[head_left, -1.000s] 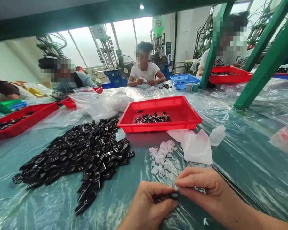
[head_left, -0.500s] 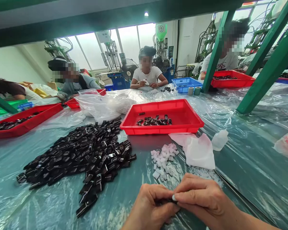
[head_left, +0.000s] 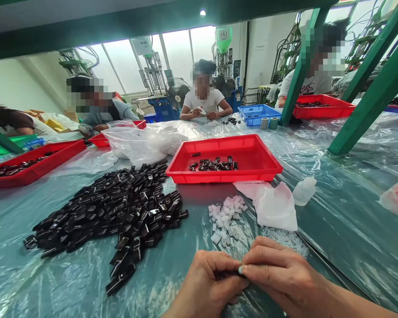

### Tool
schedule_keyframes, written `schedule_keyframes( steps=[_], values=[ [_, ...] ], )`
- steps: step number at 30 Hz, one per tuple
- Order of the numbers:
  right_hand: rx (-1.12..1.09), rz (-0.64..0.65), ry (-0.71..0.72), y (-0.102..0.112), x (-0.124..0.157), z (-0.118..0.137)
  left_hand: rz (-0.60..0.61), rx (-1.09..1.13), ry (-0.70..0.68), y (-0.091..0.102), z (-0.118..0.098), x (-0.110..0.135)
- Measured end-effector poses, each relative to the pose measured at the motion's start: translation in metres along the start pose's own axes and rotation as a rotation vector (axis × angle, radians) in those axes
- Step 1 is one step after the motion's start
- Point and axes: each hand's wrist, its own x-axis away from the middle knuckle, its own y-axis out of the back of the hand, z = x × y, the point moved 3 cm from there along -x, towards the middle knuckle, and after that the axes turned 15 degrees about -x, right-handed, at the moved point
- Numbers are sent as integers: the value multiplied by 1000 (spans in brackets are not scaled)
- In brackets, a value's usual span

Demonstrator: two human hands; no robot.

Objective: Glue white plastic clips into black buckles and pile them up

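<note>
My left hand (head_left: 207,287) and my right hand (head_left: 278,276) meet at the near edge of the table, fingers pinched together. Between them a small black part (head_left: 228,274) shows only as a dark sliver; both hands grip it. Just beyond my fingers lies a scatter of small white pieces (head_left: 226,217). A large heap of black parts (head_left: 112,212) spreads to the left. A red tray (head_left: 248,172) holding several black parts stands behind the white pieces.
A white cloth (head_left: 273,207) and a small clear bottle (head_left: 304,191) lie right of the white pieces. Plastic bags (head_left: 142,143), other red trays (head_left: 29,170) and a blue tray (head_left: 257,112) stand farther off. Green frame posts (head_left: 368,95) rise at right. Other people sit across the table.
My hands have closed tighter over the black part, which showed more a second ago. The view shifted slightly; nothing else on the table moved.
</note>
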Motion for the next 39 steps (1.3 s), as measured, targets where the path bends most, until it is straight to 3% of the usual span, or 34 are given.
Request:
schedule_keyframes(
  steps=[12, 18, 23, 26, 29, 33, 36, 39],
  values=[
    [-59, -7, -20, -1, 4, -4, 6, 5, -50, 0, 1, 1],
    [-29, 28, -59, 2, 1, -4, 4, 19, -7, 0, 0, -2],
    [-20, 172, -329, 26, 2, 1, -10, 62, 103, 0, 0, -3],
    [19, 362, -480, 33, 8, 6, -27, 65, 130, 0, 1, -4],
    [132, 538, -500, 25, 17, 8, -32, 55, 137, 0, 3, -4],
    [266, 624, -435, 13, 23, 6, -41, 57, 137, 0, 6, -4],
    [246, 562, -428, 12, 17, 4, -23, 54, 123, -1, 6, -3],
    [82, 268, -478, 17, 7, 2, -8, 44, 113, -4, 6, -2]
  ],
)
